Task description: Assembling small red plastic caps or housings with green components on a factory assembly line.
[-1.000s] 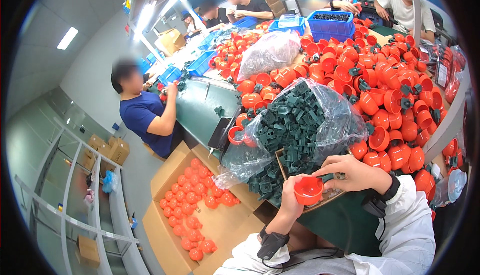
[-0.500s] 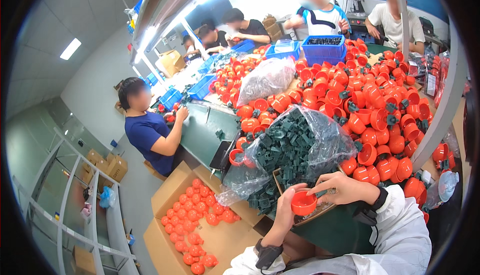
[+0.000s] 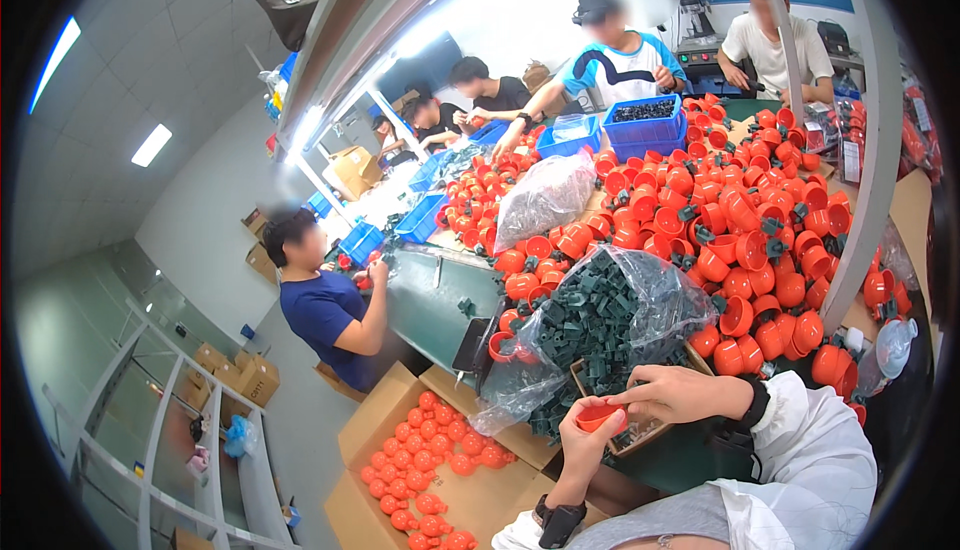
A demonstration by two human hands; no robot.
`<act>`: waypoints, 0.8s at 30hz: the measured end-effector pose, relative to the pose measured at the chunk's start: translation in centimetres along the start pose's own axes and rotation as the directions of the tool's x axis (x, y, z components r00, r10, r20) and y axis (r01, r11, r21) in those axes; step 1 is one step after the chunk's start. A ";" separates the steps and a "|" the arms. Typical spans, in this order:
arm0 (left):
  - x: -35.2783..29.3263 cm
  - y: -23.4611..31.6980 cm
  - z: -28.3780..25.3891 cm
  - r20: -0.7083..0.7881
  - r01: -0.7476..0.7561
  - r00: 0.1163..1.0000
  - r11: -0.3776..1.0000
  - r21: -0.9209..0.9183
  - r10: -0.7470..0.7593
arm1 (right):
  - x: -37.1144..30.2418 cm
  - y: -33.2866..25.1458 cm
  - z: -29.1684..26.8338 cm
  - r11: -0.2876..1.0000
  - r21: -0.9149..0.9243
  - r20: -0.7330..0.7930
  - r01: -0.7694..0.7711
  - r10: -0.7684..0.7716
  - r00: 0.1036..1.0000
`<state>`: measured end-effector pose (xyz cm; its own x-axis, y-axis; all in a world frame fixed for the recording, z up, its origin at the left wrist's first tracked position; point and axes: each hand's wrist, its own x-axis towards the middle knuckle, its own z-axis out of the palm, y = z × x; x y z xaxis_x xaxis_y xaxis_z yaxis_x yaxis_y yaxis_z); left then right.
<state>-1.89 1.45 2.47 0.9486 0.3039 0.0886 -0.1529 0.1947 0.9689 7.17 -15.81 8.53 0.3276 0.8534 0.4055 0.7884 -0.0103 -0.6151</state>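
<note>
My left hand (image 3: 578,448) is closed round a small red plastic cup (image 3: 598,416), its open side tipped upward. My right hand (image 3: 672,394) reaches over from the right, fingers drawn together at the cup's rim; whatever they may pinch is too small to make out. Under the hands stands a shallow box (image 3: 655,432) with small parts in it. Just beyond lies a heap of dark green plastic clips (image 3: 590,310) spilling from a clear plastic bag (image 3: 660,295).
A big pile of red cups (image 3: 740,250) covers the table to the right. An open carton (image 3: 370,430) with red pieces sits at lower left. A white post (image 3: 870,170) rises on the right, near a clear bottle (image 3: 888,350). Co-workers, one in a blue shirt (image 3: 325,310), surround the table.
The view has shifted, so the scene sits differently in it. My left hand has tilted the cup, and my right fingers have moved over its rim. A co-worker across the table has stretched an arm out.
</note>
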 end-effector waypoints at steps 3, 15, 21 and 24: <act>-0.3 1.1 0.0 0.012 -0.085 0.996 0.996 -0.002 0.086 | 0.4 -0.9 0.2 0.998 0.032 -0.029 -0.052 0.053 0.998; -0.4 4.0 -15.0 -0.403 -0.135 0.884 0.955 0.263 0.236 | -4.2 5.3 -7.5 0.843 -0.130 -0.808 -0.523 0.216 0.549; -5.9 -6.7 -30.6 -0.515 0.529 0.833 -0.017 0.848 0.202 | -7.2 10.3 -9.9 0.810 -0.181 -0.883 -0.558 0.116 0.455; -8.8 -8.6 -32.1 -0.799 0.793 0.593 -0.104 0.601 -0.094 | -6.4 10.8 -9.7 0.763 -0.290 -0.845 -0.577 0.079 0.529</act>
<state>-17.85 27.08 -14.08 0.3557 0.9075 -0.2234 0.9343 -0.3396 0.1083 18.61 -26.40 5.87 0.6756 0.0106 0.7372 0.5638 -0.6517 -0.5074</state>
